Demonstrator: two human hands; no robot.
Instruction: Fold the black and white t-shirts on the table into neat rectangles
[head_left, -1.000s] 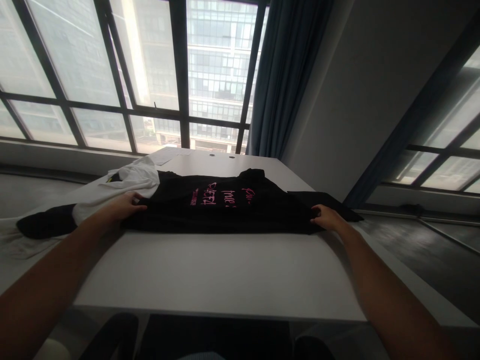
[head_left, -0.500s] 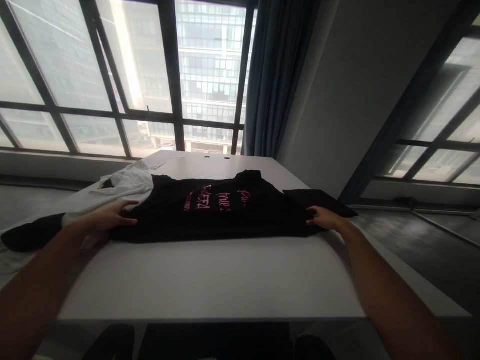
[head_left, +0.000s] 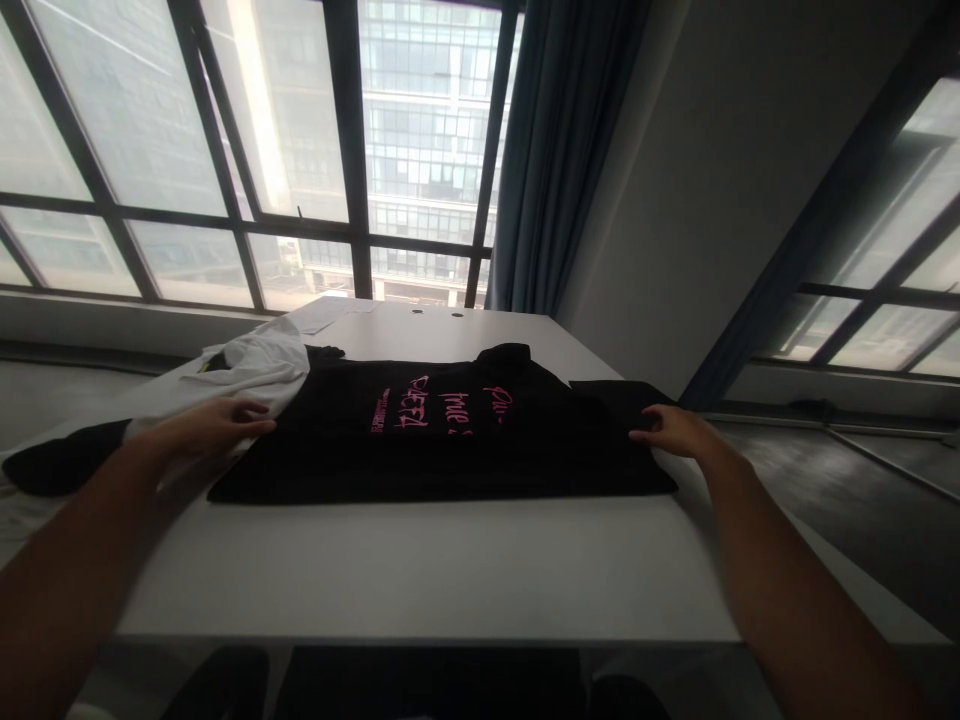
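A black T-shirt (head_left: 450, 465) with pink lettering lies spread on the white table, its straight hem towards me. At its left edge my left hand (head_left: 217, 425) has thumb and fingers closed on the cloth. My right hand (head_left: 675, 432) pinches the opposite edge, the fingertips partly lost against the dark fabric. Just past the left hand is a white garment (head_left: 262, 358), bunched up and touching the T-shirt. Behind the right hand, a flat black item (head_left: 619, 392) lies at the table's right side; its kind is unclear.
The white table (head_left: 420, 570) reaches towards large windows (head_left: 427, 130). A sheet of paper (head_left: 330, 313) lies near its far left corner. More dark cloth (head_left: 64, 460) is at the left beside my forearm. A blue curtain (head_left: 566, 150) hangs beyond the table.
The T-shirt's lower part is flatter and its hem lies nearer me and wider. My right hand has shifted slightly right. The left hand's thumb and fingers have come closer together.
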